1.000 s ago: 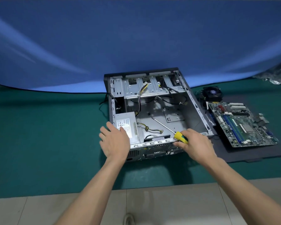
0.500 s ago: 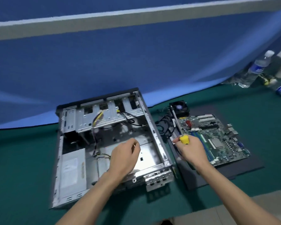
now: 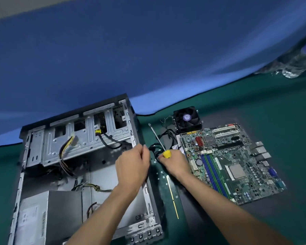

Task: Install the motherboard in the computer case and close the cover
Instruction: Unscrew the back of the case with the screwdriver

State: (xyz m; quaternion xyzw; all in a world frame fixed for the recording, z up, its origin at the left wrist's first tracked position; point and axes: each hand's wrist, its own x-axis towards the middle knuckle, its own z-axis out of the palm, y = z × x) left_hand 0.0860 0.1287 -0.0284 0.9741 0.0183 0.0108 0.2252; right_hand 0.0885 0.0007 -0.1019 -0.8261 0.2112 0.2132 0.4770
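Over on the left side of the green table (image 3: 254,106), the computer case (image 3: 48,174) lies open on its side, cover off, with the power supply (image 3: 48,218) in its near-left corner and yellow-and-black cables (image 3: 65,156) trailing from the drive cage at the far end. The left hand (image 3: 132,167) hangs over the case's right wall, fingers curled, fingertips bunched toward the thumb; whether it pinches anything, I cannot tell. Just beside it, over the table between case and board, the right hand (image 3: 174,162) grips the yellow handle of a screwdriver (image 3: 160,143), the shaft pointing up and away toward the far edge. Small screws (image 3: 162,175) are scattered on the cloth below that hand, next to a bundle of black cables (image 3: 155,149). To the right, the motherboard (image 3: 235,163) lies flat on a dark mat (image 3: 210,216), outside the case, well apart from it. The cooler fan (image 3: 187,120) sits at the board's far-left corner. A crumpled clear bottle (image 3: 293,68) lies at the far-right edge, against the blue backdrop (image 3: 148,59).
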